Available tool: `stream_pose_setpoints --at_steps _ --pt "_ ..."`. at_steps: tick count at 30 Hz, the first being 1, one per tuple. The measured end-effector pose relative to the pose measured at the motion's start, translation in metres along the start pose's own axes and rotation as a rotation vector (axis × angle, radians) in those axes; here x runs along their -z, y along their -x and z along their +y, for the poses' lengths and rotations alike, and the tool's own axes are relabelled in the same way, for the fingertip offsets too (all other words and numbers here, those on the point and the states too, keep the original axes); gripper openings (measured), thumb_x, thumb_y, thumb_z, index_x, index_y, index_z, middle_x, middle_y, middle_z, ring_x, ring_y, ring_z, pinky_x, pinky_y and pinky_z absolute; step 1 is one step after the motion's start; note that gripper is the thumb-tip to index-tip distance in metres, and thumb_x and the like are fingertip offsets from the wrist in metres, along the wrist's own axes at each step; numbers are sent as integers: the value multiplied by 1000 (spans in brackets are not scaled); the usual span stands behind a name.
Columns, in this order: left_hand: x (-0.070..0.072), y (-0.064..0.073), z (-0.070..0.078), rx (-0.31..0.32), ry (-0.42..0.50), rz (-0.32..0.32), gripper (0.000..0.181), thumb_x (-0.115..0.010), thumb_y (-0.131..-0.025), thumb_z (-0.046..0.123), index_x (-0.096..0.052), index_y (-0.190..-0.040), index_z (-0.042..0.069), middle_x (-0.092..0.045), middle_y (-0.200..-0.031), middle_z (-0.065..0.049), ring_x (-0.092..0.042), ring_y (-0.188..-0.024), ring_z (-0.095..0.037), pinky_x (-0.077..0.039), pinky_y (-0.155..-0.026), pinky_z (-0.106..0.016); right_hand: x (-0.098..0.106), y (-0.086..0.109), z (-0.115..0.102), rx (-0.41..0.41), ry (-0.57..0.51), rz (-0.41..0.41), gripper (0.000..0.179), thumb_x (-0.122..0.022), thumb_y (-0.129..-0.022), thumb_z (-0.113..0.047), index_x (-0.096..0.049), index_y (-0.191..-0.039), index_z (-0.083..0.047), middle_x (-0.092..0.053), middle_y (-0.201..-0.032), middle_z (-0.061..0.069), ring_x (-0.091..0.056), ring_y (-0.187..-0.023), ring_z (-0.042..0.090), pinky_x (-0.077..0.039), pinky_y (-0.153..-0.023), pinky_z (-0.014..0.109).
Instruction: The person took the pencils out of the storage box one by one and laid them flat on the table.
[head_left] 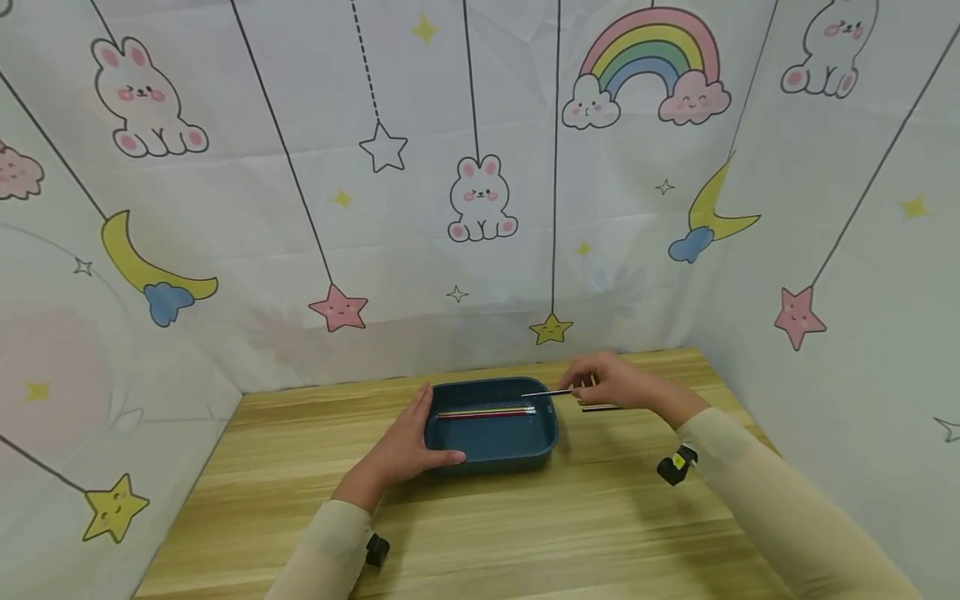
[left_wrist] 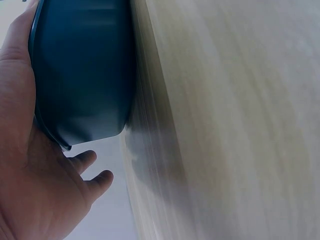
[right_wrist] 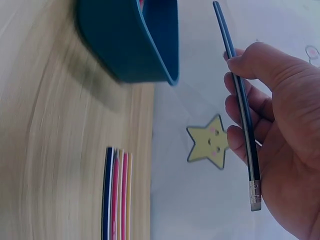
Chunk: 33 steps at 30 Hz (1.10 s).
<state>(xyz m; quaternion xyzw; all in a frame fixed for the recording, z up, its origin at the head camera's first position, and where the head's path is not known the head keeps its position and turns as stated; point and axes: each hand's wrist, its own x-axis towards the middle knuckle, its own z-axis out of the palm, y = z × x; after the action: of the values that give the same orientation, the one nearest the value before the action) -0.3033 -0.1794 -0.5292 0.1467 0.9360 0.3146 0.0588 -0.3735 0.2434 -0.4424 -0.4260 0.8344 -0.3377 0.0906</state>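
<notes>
A dark pencil with a silver ferrule and eraser [right_wrist: 245,120] is pinched between thumb and fingers of my right hand [head_left: 609,381]. Its far end reaches over the right rim of the blue tray [head_left: 491,450]. Inside that tray, yellow and red pencils [head_left: 486,412] lie side by side near the far wall. My left hand [head_left: 405,442] grips the tray's left end, thumb along the near rim and fingers along the left side. Below my right hand, several more pencils [right_wrist: 117,195], dark, pink and yellow, lie in a row on the table, partly hidden in the head view.
The wood-grain table [head_left: 487,533] carries the tray close to its back edge. Behind and at both sides hangs a white cloth [head_left: 420,250] printed with rabbits, stars and moons. Small dark cameras [head_left: 675,467] are strapped at both wrists.
</notes>
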Motion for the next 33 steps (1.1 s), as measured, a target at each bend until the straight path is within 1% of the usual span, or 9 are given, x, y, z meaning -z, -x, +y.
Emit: stream_pose_setpoints --at_steps 1,4,8,13,15,22,27,30,33 --pt "0 0 0 -4 1 1 140 -88 -83 72 -7 -179 8 -3 -186 -11 -15 -169 -43 -25 -129 -69 2 3 1 -17 -9 3 21 -69 -107 -3 -83 -122 -7 -72 -104 5 -62 -80 16 -56 -69 33" --pt "0 1 0 7 2 -8 141 -88 -83 72 -5 -179 12 -1 -187 -8 -13 -170 -40 -24 -130 -67 7 12 3 -73 -21 14 20 -69 -108 -5 -84 -122 -8 -73 -109 8 -61 -81 19 -55 -71 34" --pt "1 1 1 10 12 -10 140 -88 -84 72 -3 -179 15 0 -187 -5 -11 -170 -38 -23 -131 -66 12 23 7 -117 -17 40 19 -71 -107 -5 -85 -120 -8 -73 -111 7 -60 -85 21 -55 -73 34" --pt "1 2 2 9 16 -9 140 -89 -83 72 -4 -179 15 -1 -187 -5 -11 -170 -38 -23 -131 -65 18 35 14 -131 -21 62 18 -73 -106 -4 -85 -119 -8 -73 -111 4 -61 -88 21 -55 -74 35" --pt "1 2 2 6 15 -5 141 -89 -83 71 -5 -179 13 -1 -187 -7 -13 -170 -40 -24 -130 -67 21 40 17 -139 -26 60 19 -73 -107 -5 -86 -119 -9 -73 -112 5 -62 -90 22 -56 -75 34" --pt "1 0 0 11 9 -18 140 -87 -84 72 -2 -179 16 1 -187 -3 -11 -170 -38 -23 -131 -65 27 53 26 -182 -13 45 19 -72 -109 -9 -85 -123 -10 -72 -114 5 -65 -92 21 -58 -77 34" --pt "0 -1 -1 4 11 -15 140 -87 -84 72 -3 -179 15 0 -187 -5 -11 -170 -39 -23 -131 -66 25 60 31 -186 -20 66 19 -74 -107 -8 -86 -122 -7 -72 -109 6 -64 -88 23 -56 -75 33" --pt "0 -1 0 3 12 -18 140 -87 -84 72 -2 -179 15 0 -187 -5 -11 -170 -38 -23 -131 -65 24 64 35 -181 -30 79 18 -75 -106 -4 -86 -120 -4 -73 -109 8 -66 -92 25 -57 -75 33" --pt "0 -1 0 1 12 -18 140 -87 -84 72 -3 -179 13 0 -187 -7 -11 -170 -39 -23 -131 -66 21 69 42 -211 -21 83 18 -75 -106 -5 -87 -119 -8 -75 -112 7 -68 -96 24 -58 -77 32"
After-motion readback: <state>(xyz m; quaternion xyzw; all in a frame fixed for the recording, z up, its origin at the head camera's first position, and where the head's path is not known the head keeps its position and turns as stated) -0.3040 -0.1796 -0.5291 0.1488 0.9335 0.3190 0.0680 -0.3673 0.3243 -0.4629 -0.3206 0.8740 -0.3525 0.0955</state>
